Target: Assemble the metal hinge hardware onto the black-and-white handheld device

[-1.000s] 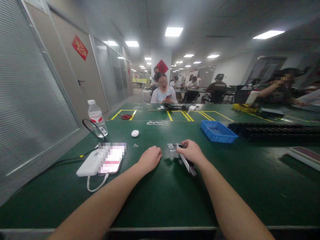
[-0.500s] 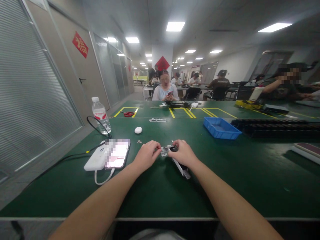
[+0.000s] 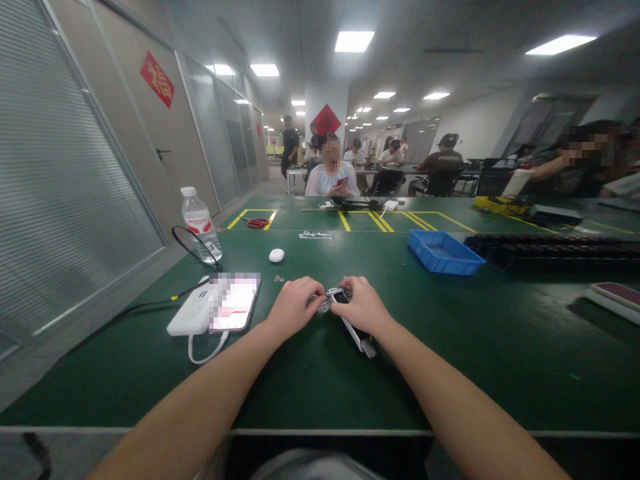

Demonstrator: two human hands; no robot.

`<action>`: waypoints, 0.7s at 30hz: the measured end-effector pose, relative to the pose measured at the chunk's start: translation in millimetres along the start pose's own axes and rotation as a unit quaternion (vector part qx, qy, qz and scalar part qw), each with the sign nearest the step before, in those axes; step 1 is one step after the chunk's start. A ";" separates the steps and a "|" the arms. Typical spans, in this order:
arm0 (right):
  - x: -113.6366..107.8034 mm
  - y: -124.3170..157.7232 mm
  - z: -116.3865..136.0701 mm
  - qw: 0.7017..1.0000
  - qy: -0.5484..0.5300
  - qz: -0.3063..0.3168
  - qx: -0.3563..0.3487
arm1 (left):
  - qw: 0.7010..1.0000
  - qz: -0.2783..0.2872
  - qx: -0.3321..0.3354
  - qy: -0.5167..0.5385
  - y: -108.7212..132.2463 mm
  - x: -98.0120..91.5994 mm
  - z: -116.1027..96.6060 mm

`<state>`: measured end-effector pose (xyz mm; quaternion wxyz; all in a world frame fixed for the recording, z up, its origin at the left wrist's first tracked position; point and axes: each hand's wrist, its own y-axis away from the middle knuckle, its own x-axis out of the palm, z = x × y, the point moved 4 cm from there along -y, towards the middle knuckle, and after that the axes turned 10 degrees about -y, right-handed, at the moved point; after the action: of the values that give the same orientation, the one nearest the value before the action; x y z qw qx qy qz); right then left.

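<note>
A long, narrow white-edged part with a dark inside (image 3: 353,329) slants across the green table in front of me. My right hand (image 3: 366,308) is closed around its far end, thumb on the near side. My left hand (image 3: 296,305) pinches with thumb and forefinger at that same end; whatever sits between those fingertips is too small to make out. Beneath the left fingertips lies a small silvery metal piece (image 3: 323,307), partly hidden. Several small rings (image 3: 279,279) lie beyond my left hand.
A white power bank (image 3: 190,313) and lit phone (image 3: 235,303) are at left, near a water bottle (image 3: 200,227) and a cable. A white rounded case (image 3: 277,255), red-handled scissors (image 3: 258,223) and a blue tray (image 3: 444,253) stand farther off. A person (image 3: 331,175) sits opposite.
My left fingertips have moved slightly right, closer to the part's far end. The part's near end has shifted a little left. A standing person has appeared at the back.
</note>
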<state>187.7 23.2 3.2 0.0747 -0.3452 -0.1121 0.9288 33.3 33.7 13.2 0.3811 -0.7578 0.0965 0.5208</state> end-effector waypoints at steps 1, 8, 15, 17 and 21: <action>0.0 0.2 0.3 1.000 -0.002 -0.001 -0.002 | 1.000 -0.001 0.000 0.001 0.1 -0.1 0.1; -0.4 -1.3 -3.1 1.000 -0.002 -0.002 -0.005 | 1.000 0.001 -0.019 -0.001 0.4 -1.2 0.8; 0.0 -0.8 -3.4 1.000 0.002 0.001 -0.006 | 1.000 0.008 -0.024 0.012 0.1 -2.4 1.3; -0.3 -0.5 -2.8 1.000 0.004 0.000 -0.007 | 1.000 0.008 -0.018 0.010 0.2 -2.7 1.1; -0.5 -0.6 -3.4 1.000 0.004 0.003 -0.001 | 1.000 0.011 -0.019 0.009 0.5 -4.0 -0.2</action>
<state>190.3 24.2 1.2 0.0725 -0.3496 -0.1116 0.9274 31.4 32.2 16.5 0.3599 -0.7682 0.0983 0.5202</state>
